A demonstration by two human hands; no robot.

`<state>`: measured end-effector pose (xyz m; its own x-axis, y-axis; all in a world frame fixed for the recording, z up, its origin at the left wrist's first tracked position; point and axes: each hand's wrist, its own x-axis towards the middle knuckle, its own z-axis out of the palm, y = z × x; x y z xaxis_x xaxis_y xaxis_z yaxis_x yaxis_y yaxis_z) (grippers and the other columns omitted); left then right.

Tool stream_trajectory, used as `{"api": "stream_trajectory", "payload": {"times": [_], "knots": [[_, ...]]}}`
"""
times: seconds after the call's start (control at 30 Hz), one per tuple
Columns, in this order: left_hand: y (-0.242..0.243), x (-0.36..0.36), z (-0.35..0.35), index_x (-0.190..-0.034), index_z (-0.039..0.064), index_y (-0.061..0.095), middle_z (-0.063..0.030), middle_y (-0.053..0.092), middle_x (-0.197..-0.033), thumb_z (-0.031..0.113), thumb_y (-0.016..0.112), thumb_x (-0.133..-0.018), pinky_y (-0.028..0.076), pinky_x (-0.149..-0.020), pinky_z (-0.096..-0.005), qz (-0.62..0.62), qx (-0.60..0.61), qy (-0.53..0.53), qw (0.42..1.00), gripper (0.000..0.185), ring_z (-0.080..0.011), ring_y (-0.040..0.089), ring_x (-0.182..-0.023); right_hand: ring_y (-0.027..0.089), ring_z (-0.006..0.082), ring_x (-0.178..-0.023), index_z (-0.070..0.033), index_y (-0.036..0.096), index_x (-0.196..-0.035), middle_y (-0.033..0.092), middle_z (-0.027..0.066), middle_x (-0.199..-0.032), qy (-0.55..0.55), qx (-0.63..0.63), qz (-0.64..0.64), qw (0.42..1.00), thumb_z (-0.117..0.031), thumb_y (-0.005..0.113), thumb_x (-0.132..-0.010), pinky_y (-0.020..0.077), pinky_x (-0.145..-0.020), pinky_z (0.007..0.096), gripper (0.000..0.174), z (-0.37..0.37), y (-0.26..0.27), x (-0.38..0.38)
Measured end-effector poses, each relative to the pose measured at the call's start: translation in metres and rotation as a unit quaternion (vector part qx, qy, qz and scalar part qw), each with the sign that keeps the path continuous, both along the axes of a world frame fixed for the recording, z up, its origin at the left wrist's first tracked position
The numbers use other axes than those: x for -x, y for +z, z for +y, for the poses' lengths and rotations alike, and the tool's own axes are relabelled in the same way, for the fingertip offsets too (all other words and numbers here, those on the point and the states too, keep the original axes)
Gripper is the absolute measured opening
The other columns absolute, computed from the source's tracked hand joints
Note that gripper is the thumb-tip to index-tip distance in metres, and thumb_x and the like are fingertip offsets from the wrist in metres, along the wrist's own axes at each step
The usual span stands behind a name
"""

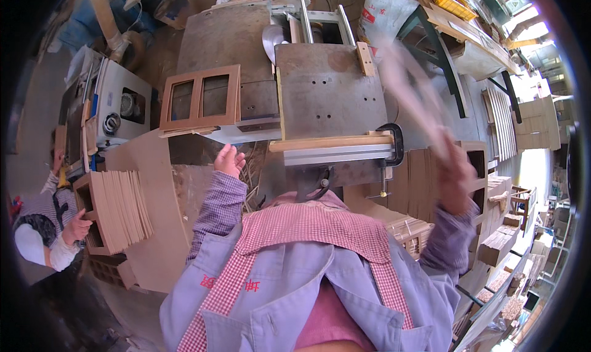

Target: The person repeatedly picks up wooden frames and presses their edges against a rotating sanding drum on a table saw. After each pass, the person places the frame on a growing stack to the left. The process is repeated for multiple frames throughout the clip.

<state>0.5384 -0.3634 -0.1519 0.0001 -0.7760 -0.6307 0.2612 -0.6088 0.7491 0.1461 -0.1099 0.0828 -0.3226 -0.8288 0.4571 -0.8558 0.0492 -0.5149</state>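
Note:
My right hand (pixel 455 179) grips a wooden piece (pixel 411 89), blurred by motion, apparently a frame seen nearly edge-on. It is raised to the right of the table saw's steel carriage plate (pixel 341 91). My left hand (pixel 229 161) holds nothing, its fingers partly spread near the front edge of the saw table. Just beyond it, a few stacked wooden frames with two openings (pixel 197 98) lie on the left part of the table. The round saw blade (pixel 273 39) stands at the gap between table and carriage. A wooden strip (pixel 323 144) runs along an aluminium rail (pixel 339 155) before me.
A black C-clamp (pixel 398 144) holds the strip's right end. At left, a co-worker's hand (pixel 76 227) touches a stack of frames (pixel 122 211) beside a grey machine (pixel 122 105). A white woven sack (pixel 385 13) stands behind the saw. More stacked boards (pixel 411 179) lie at right.

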Motion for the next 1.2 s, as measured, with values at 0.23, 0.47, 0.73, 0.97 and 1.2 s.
{"api": "stream_trajectory", "payload": {"times": [0.23,0.47,0.73,0.97,1.2], "knots": [[-0.022,-0.008,0.04,-0.143,0.004,0.038,-0.0073,0.062,-0.103,0.02,0.057,-0.095,0.053,-0.062,-0.0257,-0.044,-0.027,-0.068,0.996,0.055,-0.0119,0.061,-0.076,0.064,0.0288,-0.074,-0.021,0.051,-0.131,0.059,0.0102,-0.08,0.122,-0.249,0.239,0.931,-0.009,0.053,-0.09,0.0522,-0.062,0.0388,0.043,-0.153,-0.079,-0.057],[-0.044,-0.034,0.066,-0.142,0.007,0.039,-0.0062,0.06,-0.101,0.017,0.059,-0.094,0.052,-0.061,-0.029,-0.032,-0.065,-0.017,0.997,0.053,-0.0149,0.06,-0.075,0.067,0.0306,-0.085,-0.021,0.048,-0.133,0.065,0.0122,-0.092,0.141,-0.325,0.224,0.908,-0.011,0.048,-0.093,0.0539,-0.069,0.0391,0.041,-0.204,-0.101,-0.048],[-0.049,-0.026,0.071,-0.14,0.003,0.042,-0.005,0.059,-0.095,0.018,0.058,-0.094,0.05,-0.058,-0.0255,-0.008,-0.051,0.011,0.999,0.051,-0.0116,0.058,-0.073,0.067,0.0318,-0.082,-0.016,0.056,-0.129,0.068,0.0141,-0.097,0.24,-0.323,0.16,0.901,-0.015,0.054,-0.094,0.0547,-0.072,0.04,0.035,-0.211,-0.085,-0.038],[-0.026,-0.029,0.041,-0.138,0.001,0.043,-0.0021,0.059,-0.093,0.021,0.057,-0.095,0.049,-0.063,-0.0224,-0.174,0.086,0.037,0.98,0.049,-0.0078,0.055,-0.071,0.067,0.0343,-0.083,-0.01,0.063,-0.12,0.068,0.0156,-0.105,0.268,-0.213,-0.025,0.939,-0.022,0.064,-0.089,0.055,-0.072,0.0412,0.033,-0.164,-0.036,-0.026],[0.006,0.023,-0.006,-0.13,0.002,0.053,-0.0044,0.063,-0.103,0.03,0.055,-0.098,0.05,-0.073,-0.0226,-0.138,0.152,-0.044,0.978,0.043,-0.0089,0.059,-0.087,0.062,0.026,-0.076,-0.014,0.055,-0.131,0.059,0.0078,-0.082,0.215,-0.269,0.209,0.915,-0.04,0.059,-0.09,0.0504,-0.068,0.0376,0.049,-0.154,-0.069,-0.014]]}}
